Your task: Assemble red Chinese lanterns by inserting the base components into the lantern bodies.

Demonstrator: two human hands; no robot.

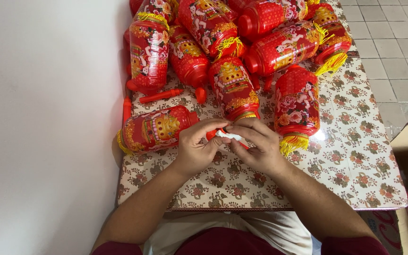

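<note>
Centre of frame, just above the floral-cloth table [355, 160] edge: left hand [195, 148] & right hand [257, 146] pressed together, fingertips pinching a small white plastic piece [228, 136] on an orange-red stick. Looks light, stiff, prob. brittle; best gripped at its ends. Red-gold printed plastic lantern [156, 129] lies just left, more piled upper frame.
</note>
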